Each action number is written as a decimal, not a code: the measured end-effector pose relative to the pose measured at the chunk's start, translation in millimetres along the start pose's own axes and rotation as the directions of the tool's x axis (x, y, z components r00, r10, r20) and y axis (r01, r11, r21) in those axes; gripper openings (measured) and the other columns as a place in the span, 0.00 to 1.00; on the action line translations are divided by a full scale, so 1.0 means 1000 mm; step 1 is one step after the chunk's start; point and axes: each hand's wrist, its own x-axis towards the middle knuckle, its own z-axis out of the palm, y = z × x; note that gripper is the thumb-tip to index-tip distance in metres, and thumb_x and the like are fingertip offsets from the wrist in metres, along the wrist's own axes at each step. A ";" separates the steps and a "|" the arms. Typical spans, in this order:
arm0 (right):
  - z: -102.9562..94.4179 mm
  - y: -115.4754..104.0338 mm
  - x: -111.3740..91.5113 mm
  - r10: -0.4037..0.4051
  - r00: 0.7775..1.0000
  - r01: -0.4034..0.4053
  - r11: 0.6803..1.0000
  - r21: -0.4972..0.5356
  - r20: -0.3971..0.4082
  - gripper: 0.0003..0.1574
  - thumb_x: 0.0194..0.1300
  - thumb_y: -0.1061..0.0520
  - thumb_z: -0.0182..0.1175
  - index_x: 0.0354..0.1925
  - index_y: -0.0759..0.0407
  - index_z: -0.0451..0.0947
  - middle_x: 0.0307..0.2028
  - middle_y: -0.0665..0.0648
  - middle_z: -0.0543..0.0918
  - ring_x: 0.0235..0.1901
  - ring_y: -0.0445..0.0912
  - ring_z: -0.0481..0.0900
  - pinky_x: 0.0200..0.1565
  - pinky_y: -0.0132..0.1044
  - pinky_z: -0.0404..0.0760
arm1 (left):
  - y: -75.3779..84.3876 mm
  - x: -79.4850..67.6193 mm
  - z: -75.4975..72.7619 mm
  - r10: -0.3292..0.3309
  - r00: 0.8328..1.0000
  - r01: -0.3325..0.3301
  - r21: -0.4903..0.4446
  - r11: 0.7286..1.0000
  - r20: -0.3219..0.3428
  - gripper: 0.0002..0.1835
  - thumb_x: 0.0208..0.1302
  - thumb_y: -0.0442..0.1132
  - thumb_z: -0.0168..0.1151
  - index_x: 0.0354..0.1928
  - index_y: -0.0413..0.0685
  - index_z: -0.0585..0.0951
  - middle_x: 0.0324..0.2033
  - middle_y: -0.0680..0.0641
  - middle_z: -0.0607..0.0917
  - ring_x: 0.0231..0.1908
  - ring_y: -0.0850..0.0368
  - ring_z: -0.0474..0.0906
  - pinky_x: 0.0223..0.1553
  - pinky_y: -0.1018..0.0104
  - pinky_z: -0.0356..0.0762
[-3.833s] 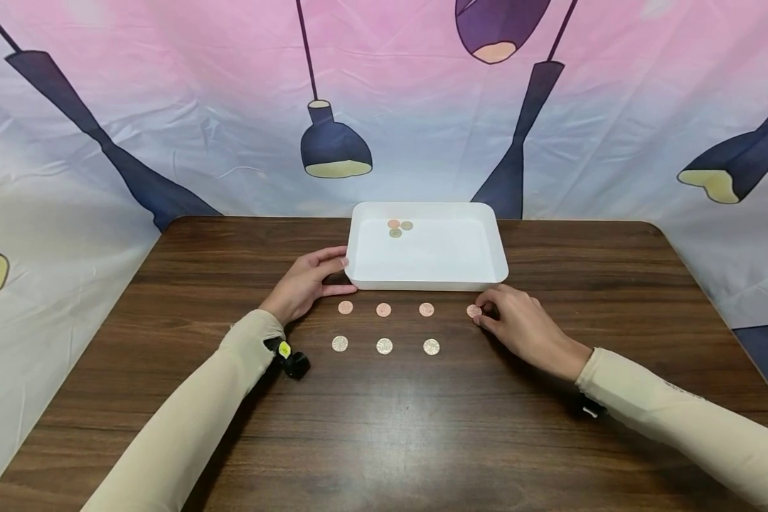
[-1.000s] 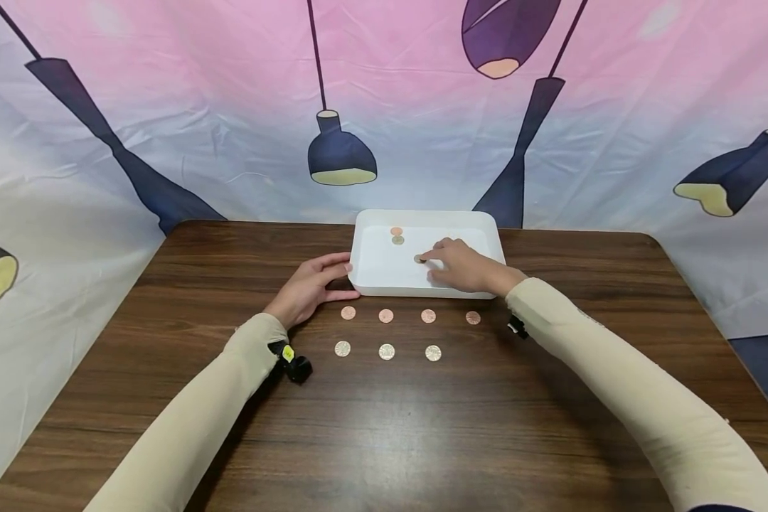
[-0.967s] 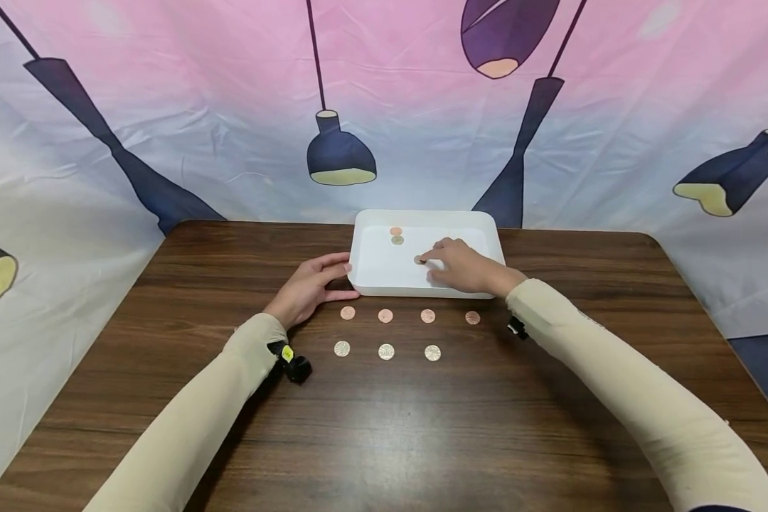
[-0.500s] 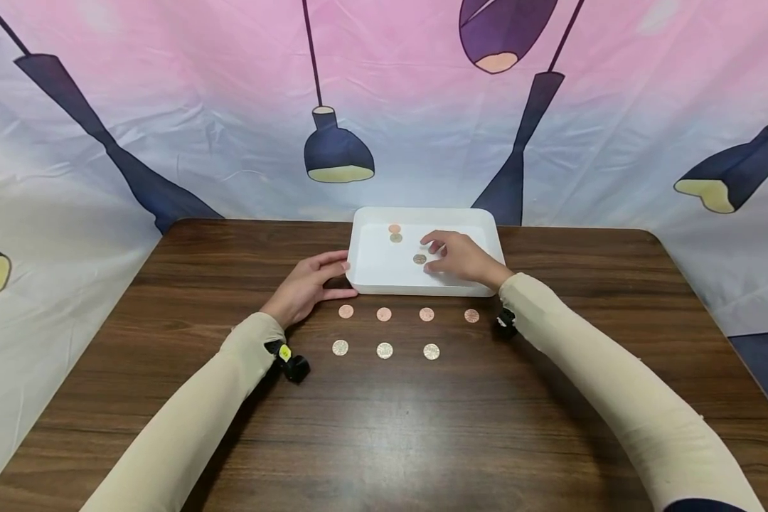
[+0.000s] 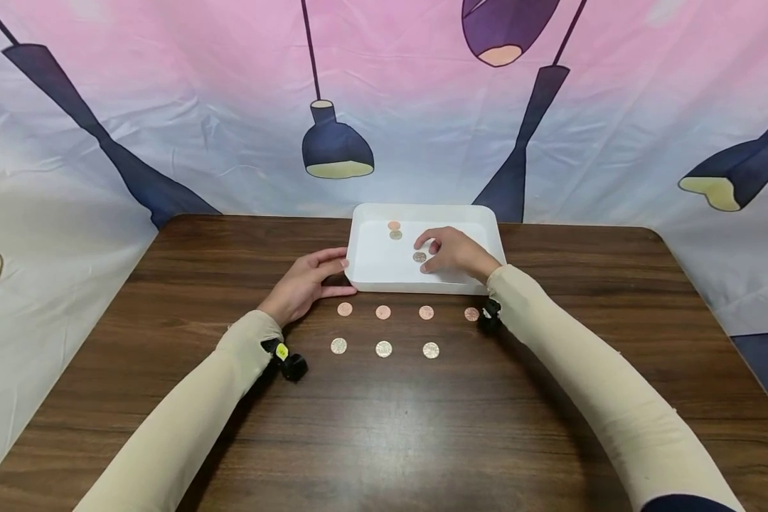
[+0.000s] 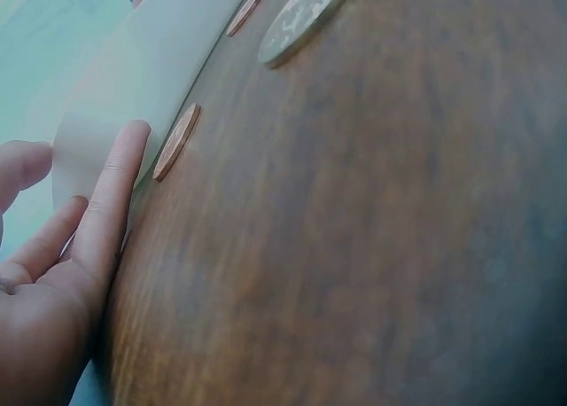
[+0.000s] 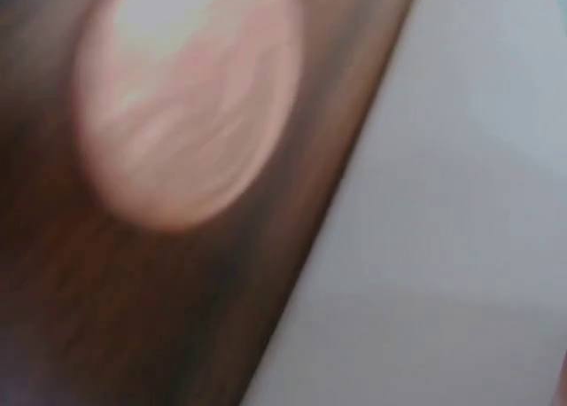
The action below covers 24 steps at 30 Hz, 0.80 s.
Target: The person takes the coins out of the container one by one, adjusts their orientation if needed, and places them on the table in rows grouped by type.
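A white tray [image 5: 441, 286] stands at the back of the wooden table. My left hand [image 5: 302, 286] rests against its left wall, and in the left wrist view the straight fingers [image 6: 111, 193] lie along that wall. Inside the tray hovers my right hand [image 5: 456, 252], its thumb and index finger spread around a silvery coin [image 5: 419, 257] that lies flat on the tray floor. A copper coin [image 5: 393, 225] and a yellowish coin [image 5: 395, 235] touch or nearly touch farther back in the tray.
Before the tray lies a row of copper coins [image 5: 382, 312], the rightmost copper coin [image 5: 471, 313] beside my right wrist camera [image 5: 489, 316]. Nearer me is a row of silvery coins [image 5: 383, 348]. A printed curtain [image 5: 243, 142] hangs behind the table [image 5: 384, 441].
My right hand has let go of the rightmost copper coin and moved into the tray. One tray coin has shifted forward from the others; the index finger has lifted off it. The left hand stays put.
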 end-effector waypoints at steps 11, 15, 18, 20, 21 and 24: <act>-0.003 -0.001 0.001 0.029 1.000 -0.030 0.996 0.084 0.013 0.17 0.63 0.66 0.75 0.49 0.60 0.84 0.34 0.55 0.71 0.33 0.49 0.66 0.37 0.38 0.67 | 0.002 0.000 0.001 -0.001 1.000 0.001 0.006 1.000 0.005 0.32 0.81 0.37 0.58 0.81 0.41 0.62 0.77 0.41 0.65 0.71 0.41 0.70 0.58 0.52 0.90; 0.000 0.002 0.000 -0.020 1.000 0.019 0.998 0.054 0.002 0.15 0.64 0.66 0.74 0.48 0.59 0.81 0.32 0.54 0.71 0.32 0.48 0.66 0.36 0.37 0.68 | 0.002 0.000 0.001 0.002 1.000 -0.002 0.006 1.000 0.004 0.32 0.81 0.37 0.58 0.81 0.41 0.62 0.78 0.41 0.64 0.71 0.41 0.70 0.58 0.52 0.90; 0.004 0.004 -0.001 -0.069 0.998 0.068 0.997 0.020 0.008 0.15 0.67 0.65 0.72 0.47 0.58 0.78 0.30 0.53 0.72 0.30 0.47 0.68 0.35 0.36 0.70 | 0.002 -0.001 0.001 0.000 1.000 0.000 0.003 1.000 -0.004 0.32 0.81 0.36 0.58 0.81 0.41 0.62 0.77 0.41 0.65 0.71 0.41 0.70 0.57 0.52 0.90; 0.006 0.005 -0.002 -0.092 0.996 0.092 0.996 -0.002 0.010 0.14 0.68 0.65 0.71 0.47 0.57 0.76 0.30 0.53 0.73 0.29 0.46 0.69 0.35 0.35 0.71 | 0.001 -0.001 0.000 0.000 1.000 0.000 0.000 1.000 -0.005 0.32 0.81 0.36 0.58 0.81 0.41 0.62 0.77 0.41 0.65 0.71 0.41 0.70 0.57 0.52 0.90; 0.006 0.005 -0.003 -0.102 0.995 0.102 0.995 -0.017 0.007 0.14 0.69 0.65 0.71 0.47 0.56 0.76 0.30 0.53 0.73 0.30 0.46 0.69 0.36 0.36 0.71 | 0.001 -0.001 0.000 0.001 1.000 -0.001 0.001 1.000 -0.004 0.32 0.81 0.36 0.58 0.81 0.41 0.62 0.77 0.41 0.65 0.71 0.41 0.70 0.57 0.52 0.90; 0.008 0.004 -0.004 -0.136 0.991 0.136 0.989 -0.062 0.005 0.13 0.70 0.65 0.69 0.47 0.56 0.75 0.31 0.54 0.74 0.31 0.47 0.70 0.37 0.37 0.72 | 0.001 -0.001 0.000 0.006 1.000 -0.006 0.000 1.000 0.002 0.32 0.81 0.36 0.58 0.81 0.41 0.62 0.77 0.41 0.65 0.71 0.41 0.70 0.58 0.51 0.90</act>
